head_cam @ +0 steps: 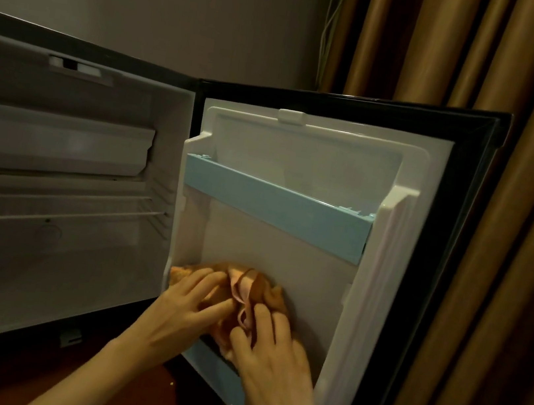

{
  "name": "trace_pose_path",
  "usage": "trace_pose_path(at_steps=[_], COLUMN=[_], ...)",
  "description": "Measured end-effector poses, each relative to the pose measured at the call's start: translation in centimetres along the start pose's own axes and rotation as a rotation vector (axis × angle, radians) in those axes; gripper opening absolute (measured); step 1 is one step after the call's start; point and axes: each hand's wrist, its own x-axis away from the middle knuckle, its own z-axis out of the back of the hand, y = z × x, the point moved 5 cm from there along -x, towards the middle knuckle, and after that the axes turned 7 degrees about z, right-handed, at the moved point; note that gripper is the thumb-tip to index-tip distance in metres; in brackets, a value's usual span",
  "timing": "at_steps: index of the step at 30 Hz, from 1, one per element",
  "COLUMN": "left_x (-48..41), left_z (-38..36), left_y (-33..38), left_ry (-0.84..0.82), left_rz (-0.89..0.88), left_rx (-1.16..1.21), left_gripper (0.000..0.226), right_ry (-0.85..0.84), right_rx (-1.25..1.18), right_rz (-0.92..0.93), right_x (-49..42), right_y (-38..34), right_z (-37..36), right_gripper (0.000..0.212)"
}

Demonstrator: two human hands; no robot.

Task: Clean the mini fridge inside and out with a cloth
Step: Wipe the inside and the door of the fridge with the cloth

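Head view: the fridge (40, 272) stands open, its door (396, 256) swung right. The cloth (256, 287) lies bunched on the lower door liner, directly ahead of both hands, with its long axis across the panel. The left hand (188, 305) presses it with straight fingers. The right hand (271, 352) covers the folds with fingers bent; a pinch cannot be confirmed. The bare liner extends up and right, nearer the right hand. The cloth is soft, orange and creased. The liner is smooth white plastic, crossed by a blue rail (275, 203).
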Motion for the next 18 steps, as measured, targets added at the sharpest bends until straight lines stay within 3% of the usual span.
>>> trace_pose_path(at_steps=[6,11,18], left_x=[2.5,4.7,7.0], left_z=[1.2,2.1,0.9], left_y=[-2.8,-4.3,-3.3], left_ry=[-0.115,-0.245,-0.364], left_rz=[0.046,0.167,0.313], left_rx=[-0.023,0.074,0.196], left_gripper=[0.044,0.044,0.064], right_ry=[-0.041,-0.087,-0.097], right_rx=[-0.182,-0.298,-0.224], right_rz=[0.090,0.085,0.088], right_x=[-1.4,-2.8,-3.7], right_y=[-2.3,-3.9,-4.2], right_z=[-0.4,-2.1,-4.1], right_gripper=[0.060,0.073,0.059])
